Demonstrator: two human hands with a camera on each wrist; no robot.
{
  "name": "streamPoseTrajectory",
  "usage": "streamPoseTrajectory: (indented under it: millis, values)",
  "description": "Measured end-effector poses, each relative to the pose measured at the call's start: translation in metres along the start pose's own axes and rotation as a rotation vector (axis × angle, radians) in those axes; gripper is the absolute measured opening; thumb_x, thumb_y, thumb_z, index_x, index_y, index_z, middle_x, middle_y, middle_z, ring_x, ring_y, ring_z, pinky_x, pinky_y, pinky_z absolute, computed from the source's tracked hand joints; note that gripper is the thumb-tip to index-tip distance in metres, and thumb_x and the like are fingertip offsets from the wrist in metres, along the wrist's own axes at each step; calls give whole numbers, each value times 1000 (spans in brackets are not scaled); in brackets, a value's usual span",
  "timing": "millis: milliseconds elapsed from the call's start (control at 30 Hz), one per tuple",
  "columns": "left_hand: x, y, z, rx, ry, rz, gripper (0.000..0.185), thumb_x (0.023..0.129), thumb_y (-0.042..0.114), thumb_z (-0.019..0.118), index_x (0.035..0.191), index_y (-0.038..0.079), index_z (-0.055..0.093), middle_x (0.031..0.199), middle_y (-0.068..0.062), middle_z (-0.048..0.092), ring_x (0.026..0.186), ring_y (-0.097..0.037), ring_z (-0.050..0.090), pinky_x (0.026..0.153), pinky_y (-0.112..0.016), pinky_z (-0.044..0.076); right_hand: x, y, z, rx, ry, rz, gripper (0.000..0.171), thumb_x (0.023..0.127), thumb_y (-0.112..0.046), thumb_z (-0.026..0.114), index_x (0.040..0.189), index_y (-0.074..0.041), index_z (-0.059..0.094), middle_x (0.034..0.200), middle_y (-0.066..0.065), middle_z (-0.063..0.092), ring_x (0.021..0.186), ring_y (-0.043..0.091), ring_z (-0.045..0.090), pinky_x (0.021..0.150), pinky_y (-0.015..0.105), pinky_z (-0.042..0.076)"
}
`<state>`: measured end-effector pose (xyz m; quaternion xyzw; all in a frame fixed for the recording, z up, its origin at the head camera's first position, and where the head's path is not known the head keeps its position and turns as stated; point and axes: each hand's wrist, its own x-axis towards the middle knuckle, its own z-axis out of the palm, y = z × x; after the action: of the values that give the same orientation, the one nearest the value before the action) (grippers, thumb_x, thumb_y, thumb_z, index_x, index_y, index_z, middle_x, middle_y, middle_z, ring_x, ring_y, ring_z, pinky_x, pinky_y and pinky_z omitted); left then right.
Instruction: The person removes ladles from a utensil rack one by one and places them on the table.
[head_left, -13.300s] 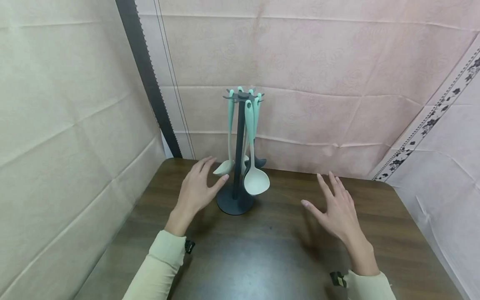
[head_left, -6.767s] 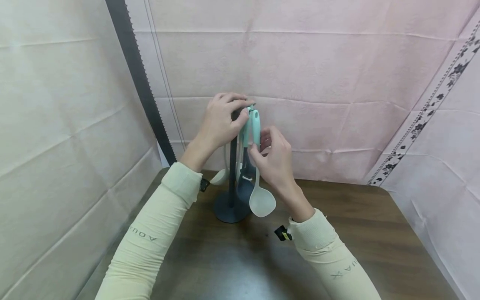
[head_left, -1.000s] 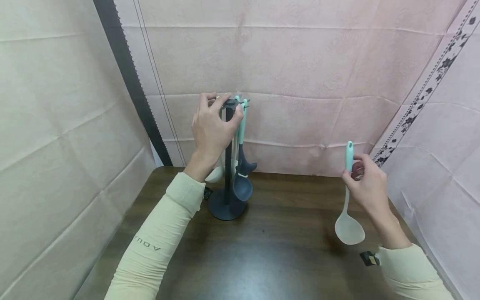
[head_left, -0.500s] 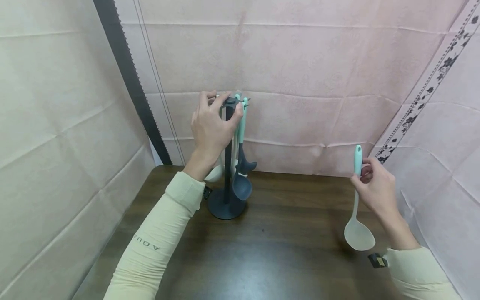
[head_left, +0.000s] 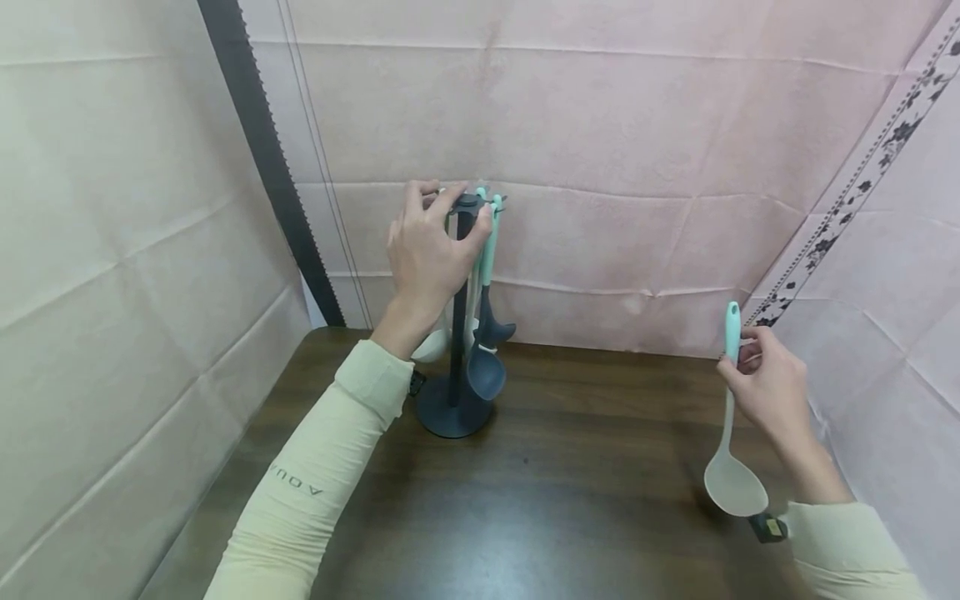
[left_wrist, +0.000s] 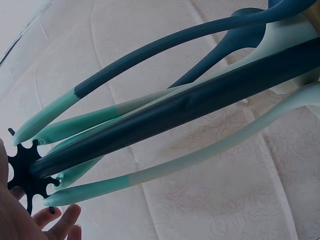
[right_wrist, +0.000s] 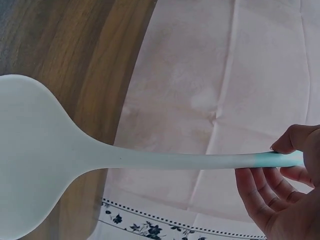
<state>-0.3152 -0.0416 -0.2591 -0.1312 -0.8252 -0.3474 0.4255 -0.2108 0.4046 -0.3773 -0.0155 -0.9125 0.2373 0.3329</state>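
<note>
White ladle (head_left: 733, 487) pinched by right hand (head_left: 767, 390); left hand (head_left: 427, 258) grips rack (head_left: 459, 333).

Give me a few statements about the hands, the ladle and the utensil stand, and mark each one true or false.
1. The right hand holds the white ladle by its teal handle end. True.
2. The ladle's bowl points up. False: it hangs down, just over the table.
3. The left hand lies flat on the table. False: it grips the top of the stand.
4. Utensils hang on the stand, among them a dark ladle. True.
5. The stand is beside the right hand. False: it stands at the far left of the table, well apart from that hand.
</note>
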Motion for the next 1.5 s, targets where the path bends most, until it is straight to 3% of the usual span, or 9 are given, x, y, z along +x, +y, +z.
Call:
streamPoseTrajectory:
  millis: [100,200,400,500,800,1500]
  values:
    - [0,1,1,2,-7,-3,62,95,63,55,138,21,73,138,-9,56,118,-25,63,93,-49,49,0,6,-2,-22,-26,15,38,88,-11,72,123,0,63,90,18,72,68,-15,48,64,20,39]
    - [0,2,1,-3,-6,-2,61,95,61,56,138,21,73,139,-9,56,117,-25,63,91,-48,49,0,11,-4,-42,-49,24,38,88,-13,72,122,0,62,92,18,72,70,-10,53,68,26,39]
    - [0,2,0,-17,-2,4,61,95,60,56,138,21,73,138,-10,56,110,-26,64,89,-48,50,0,19,-5,-58,-93,32,40,90,-12,71,126,2,60,93,20,71,80,33,72,66,29,43]
    - [0,2,0,-18,-1,6,61,95,60,56,138,21,73,139,-10,56,108,-26,64,88,-48,50,-1,24,-6,-56,-115,39,39,91,-12,69,125,3,59,93,22,71,85,42,72,63,26,43]
    - [-2,2,0,-23,-3,11,61,96,60,56,140,21,72,139,-10,55,106,-27,64,87,-47,50,-6,39,-6,-78,-203,58,34,90,-10,72,119,2,57,94,23,72,86,44,71,65,40,47]
    - [-1,1,-2,-11,2,2,63,95,61,56,143,23,69,138,-11,57,113,-27,66,88,-48,49,-16,66,-5,-117,-252,25,32,88,-15,76,110,1,58,86,22,72,79,46,67,63,44,46]
